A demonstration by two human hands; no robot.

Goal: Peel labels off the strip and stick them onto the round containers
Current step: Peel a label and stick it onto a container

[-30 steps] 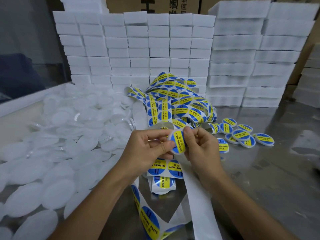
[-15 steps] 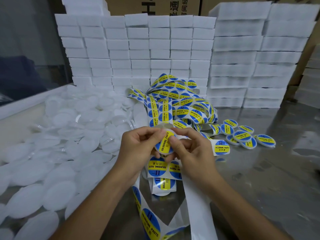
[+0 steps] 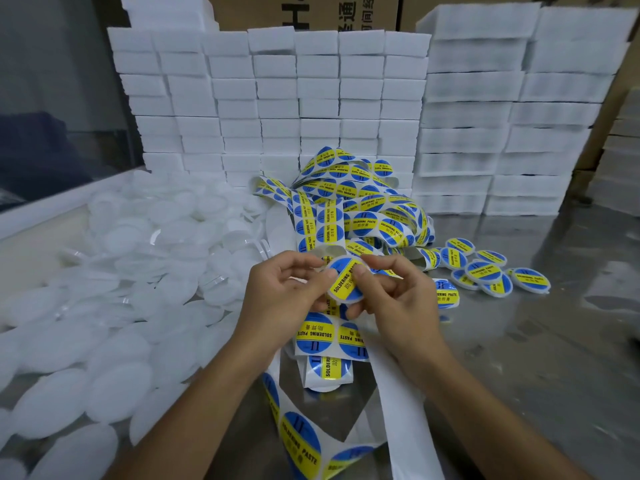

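Seen from above, two bare hands meet over the middle of a steel bench (image 3: 540, 358). The left hand (image 3: 277, 299) and the right hand (image 3: 398, 303) together grasp one small round container (image 3: 344, 280), held up just above the bench. Its blue label with a yellow band reading "SOLDERING PASTE" faces the camera. The left thumb lies against the container's left edge, and the right thumb presses on the label's face.

Under the hands lies the label strip (image 3: 327, 336), its round blue and yellow labels still in place. It runs toward the viewer and curls near the bottom edge, beside a bare white length of backing paper (image 3: 398, 410). Behind the hands the same strip piles into a loose tangle (image 3: 360, 209).

To the left, a heap of unlabelled white containers (image 3: 138, 271) covers the bench from the near edge to the back, bounded on the far left by a pale raised ledge (image 3: 45, 209). To the right of the tangle sits a small cluster of labelled containers (image 3: 485, 270), with one more (image 3: 446, 296) lying just beside the right hand. Right of and in front of that cluster the steel is bare and reflective, giving the right hand open space.

Along the back edge, stacked white foam blocks (image 3: 277, 98) form a wall, with a second stack of wider white blocks (image 3: 519, 116) to the right. Brown cardboard boxes (image 3: 311, 12) stand behind them.
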